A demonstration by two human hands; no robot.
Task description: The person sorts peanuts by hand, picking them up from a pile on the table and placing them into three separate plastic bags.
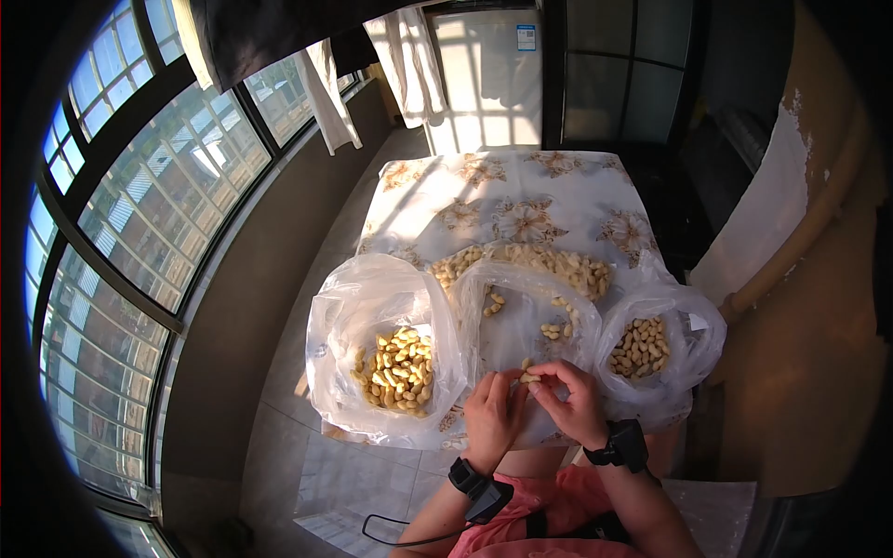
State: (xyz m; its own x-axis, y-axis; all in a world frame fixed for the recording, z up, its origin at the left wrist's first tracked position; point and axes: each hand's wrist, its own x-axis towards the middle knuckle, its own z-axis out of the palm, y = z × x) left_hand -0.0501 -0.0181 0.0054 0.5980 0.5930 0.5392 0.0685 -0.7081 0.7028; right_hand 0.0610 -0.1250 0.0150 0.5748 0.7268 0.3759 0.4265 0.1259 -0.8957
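My left hand (pixel 492 417) and my right hand (pixel 574 404) meet at the near edge of the middle clear plastic bag (pixel 507 337). Between their closed fingertips is an unshelled peanut (pixel 529 376). The middle bag lies open, with a few loose peanuts (pixel 556 330) inside and a larger heap of peanuts (pixel 558 263) toward its far end. To the left, an open plastic bag (pixel 332 321) holds a sunlit pile of peanuts (pixel 400 369). On the right stands a smaller open bag (pixel 704 337) with peanuts (pixel 640 349) at its bottom.
The bags rest on a table with a flowered cloth (pixel 428 200). Barred windows (pixel 177 186) line the left wall. White curtains (pixel 406 65) hang at the back near a white fridge-like panel (pixel 488 84). Both wrists wear black devices (pixel 625 446), and a cable (pixel 409 542) runs by the left one.
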